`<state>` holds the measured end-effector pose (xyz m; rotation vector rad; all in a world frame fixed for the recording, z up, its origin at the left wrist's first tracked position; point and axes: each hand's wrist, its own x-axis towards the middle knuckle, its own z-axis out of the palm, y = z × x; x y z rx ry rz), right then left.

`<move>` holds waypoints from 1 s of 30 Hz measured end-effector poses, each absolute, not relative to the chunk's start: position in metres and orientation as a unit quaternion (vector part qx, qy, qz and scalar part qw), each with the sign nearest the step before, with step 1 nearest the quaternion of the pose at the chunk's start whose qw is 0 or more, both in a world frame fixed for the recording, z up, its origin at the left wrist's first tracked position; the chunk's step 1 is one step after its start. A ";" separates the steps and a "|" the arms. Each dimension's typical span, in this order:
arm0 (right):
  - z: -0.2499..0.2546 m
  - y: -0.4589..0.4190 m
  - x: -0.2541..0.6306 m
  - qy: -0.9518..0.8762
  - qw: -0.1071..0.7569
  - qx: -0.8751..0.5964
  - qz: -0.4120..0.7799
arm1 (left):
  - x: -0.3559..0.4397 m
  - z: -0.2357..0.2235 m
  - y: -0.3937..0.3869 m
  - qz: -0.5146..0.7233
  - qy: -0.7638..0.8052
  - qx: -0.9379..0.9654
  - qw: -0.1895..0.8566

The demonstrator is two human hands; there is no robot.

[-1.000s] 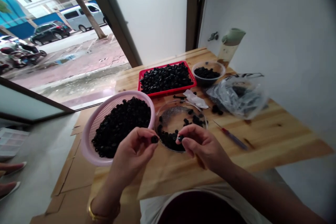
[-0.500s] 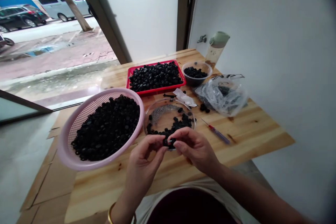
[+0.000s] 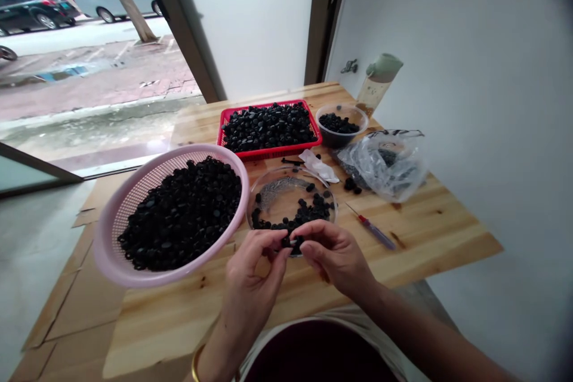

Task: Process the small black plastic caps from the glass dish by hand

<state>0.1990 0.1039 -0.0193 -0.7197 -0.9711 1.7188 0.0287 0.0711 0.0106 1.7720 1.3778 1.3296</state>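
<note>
Both hands meet in front of a clear round dish (image 3: 284, 210). My left hand (image 3: 255, 277) pinches a small round black piece (image 3: 286, 242) between thumb and forefinger. Against it, my right hand (image 3: 342, 262) pinches another small black part (image 3: 299, 245) with a short silvery bit showing. The fingertips partly cover both pieces, so I cannot tell whether they are joined. Black pieces (image 3: 316, 209) like these lie along the dish's right and near sides. Thin silvery pins (image 3: 275, 189) are heaped at its far left.
A pink basket (image 3: 105, 250) full of black pieces stands left. Behind are a red tray (image 3: 280, 149) and a plastic bowl (image 3: 342, 137), both holding black pieces. To the right lie a plastic bag (image 3: 398, 170) and a pointed tool with a purple handle (image 3: 378, 234). A bottle (image 3: 378, 83) stands by the wall.
My hands have come together from apart, bringing the left piece against the right one. Since half a second ago they have barely moved. The camera view has turned somewhat.
</note>
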 end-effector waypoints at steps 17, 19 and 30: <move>-0.015 0.111 0.209 -0.428 0.538 -0.320 0.652 | 0.040 0.002 0.069 0.564 0.486 0.390 0.541; -0.007 0.111 0.213 -0.546 0.544 -0.332 0.544 | 0.040 -0.005 0.069 0.579 0.476 0.351 0.561; 0.018 0.107 0.211 -0.752 0.506 -0.301 0.298 | 0.034 -0.008 0.063 0.582 0.479 0.347 0.558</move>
